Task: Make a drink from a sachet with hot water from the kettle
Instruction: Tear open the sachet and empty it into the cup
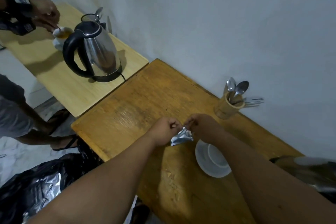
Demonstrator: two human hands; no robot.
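Note:
A silver sachet hangs between my two hands above the darker wooden table. My left hand pinches its top edge from the left, and my right hand pinches the same edge from the right. Just below the sachet, a white cup sits on a white saucer, partly hidden by my right forearm. A steel kettle with a black handle stands on its base on the lighter table to the far left.
A wooden holder with spoons and forks stands by the wall at right. Another person's hands stir a cup behind the kettle. A black plastic bag lies on the floor at lower left.

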